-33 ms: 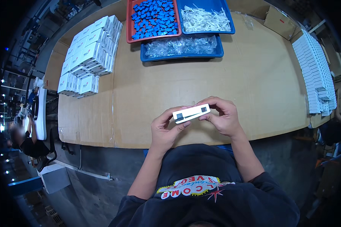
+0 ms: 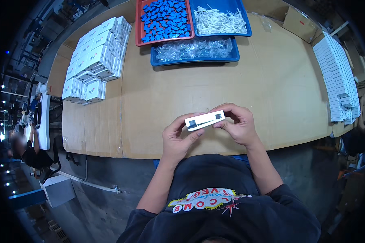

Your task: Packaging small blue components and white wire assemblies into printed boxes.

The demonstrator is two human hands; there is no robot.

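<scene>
A small white box with two dark squares on its side is held just above the near part of the table. A dark slit along its lower edge shows that a flap or lid stands slightly apart there. My left hand is closed on the box's left end, thumb below and fingers behind. At the right end, my right hand pinches it between thumb and fingers. The fingertips behind the box are partly hidden.
White boxes are stacked at the far left, more small white boxes at the right. At the back stand a red tray of blue pieces, a blue tray of white sticks and another blue tray of clear plastic bags. A person sits far left.
</scene>
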